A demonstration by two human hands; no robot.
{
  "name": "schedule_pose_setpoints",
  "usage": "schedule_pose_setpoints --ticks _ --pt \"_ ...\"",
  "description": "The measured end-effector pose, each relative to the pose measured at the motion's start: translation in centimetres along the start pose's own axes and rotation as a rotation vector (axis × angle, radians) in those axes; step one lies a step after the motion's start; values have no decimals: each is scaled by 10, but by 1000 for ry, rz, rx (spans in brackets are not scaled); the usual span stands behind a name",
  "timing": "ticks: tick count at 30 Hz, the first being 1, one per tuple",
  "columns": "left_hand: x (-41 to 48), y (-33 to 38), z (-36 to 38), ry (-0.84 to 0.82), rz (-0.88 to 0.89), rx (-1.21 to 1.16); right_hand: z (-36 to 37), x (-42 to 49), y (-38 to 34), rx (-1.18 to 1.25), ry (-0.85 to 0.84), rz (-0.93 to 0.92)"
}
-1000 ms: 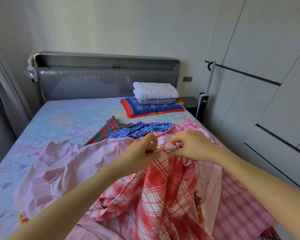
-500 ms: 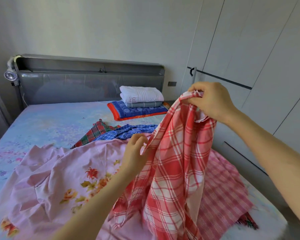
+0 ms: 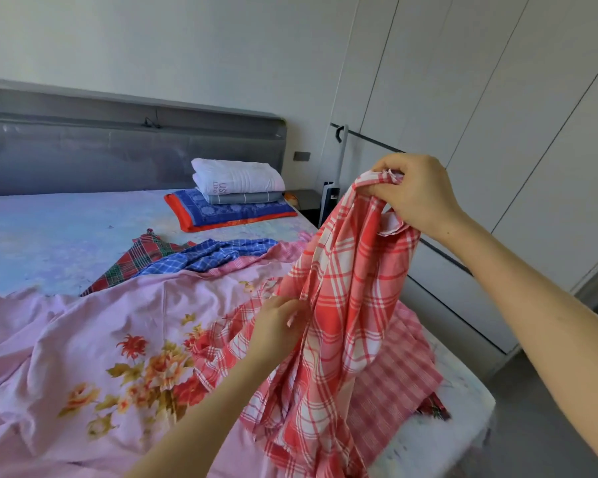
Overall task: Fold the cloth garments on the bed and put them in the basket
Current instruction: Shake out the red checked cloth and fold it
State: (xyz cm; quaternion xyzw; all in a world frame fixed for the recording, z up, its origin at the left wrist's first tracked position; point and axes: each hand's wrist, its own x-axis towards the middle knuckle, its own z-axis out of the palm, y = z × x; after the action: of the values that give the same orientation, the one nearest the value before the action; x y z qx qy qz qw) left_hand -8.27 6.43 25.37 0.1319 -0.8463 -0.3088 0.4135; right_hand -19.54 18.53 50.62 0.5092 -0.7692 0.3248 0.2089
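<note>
A red-and-white checked cloth [image 3: 346,298] hangs bunched above the bed's right side. My right hand [image 3: 413,193] pinches its top corner, raised high. Lower down, my left hand [image 3: 277,326] grips the same cloth's edge. Under it lie a pink floral sheet [image 3: 111,339] and a pink fine-checked cloth [image 3: 401,374]. Farther back are a blue checked cloth [image 3: 214,253] and a red-green tartan cloth [image 3: 135,260]. No basket is in view.
The bed [image 3: 59,229] has a pale blue cover and a grey headboard [image 3: 118,146]. A stack of folded textiles [image 3: 235,194] sits at its far right. White wardrobe doors [image 3: 497,98] line the right wall, with a narrow floor strip beside the bed.
My right hand has lifted the red checked cloth's corner up and to the right. My left hand has slid down along its edge. The view has turned right.
</note>
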Motion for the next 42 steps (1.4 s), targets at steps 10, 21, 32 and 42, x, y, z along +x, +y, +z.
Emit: schedule_pose_setpoints --ticks 10,21,32,42 --pt "-18 -6 12 60 254 318 -13 -12 17 29 8 94" --pt "-47 -22 28 -74 -55 83 10 -21 -5 87 -19 22" --pt "-42 -16 38 33 -265 293 26 -10 -5 164 -14 -59" --pt "-39 -16 55 282 -257 477 37 39 69 286 7 -164"
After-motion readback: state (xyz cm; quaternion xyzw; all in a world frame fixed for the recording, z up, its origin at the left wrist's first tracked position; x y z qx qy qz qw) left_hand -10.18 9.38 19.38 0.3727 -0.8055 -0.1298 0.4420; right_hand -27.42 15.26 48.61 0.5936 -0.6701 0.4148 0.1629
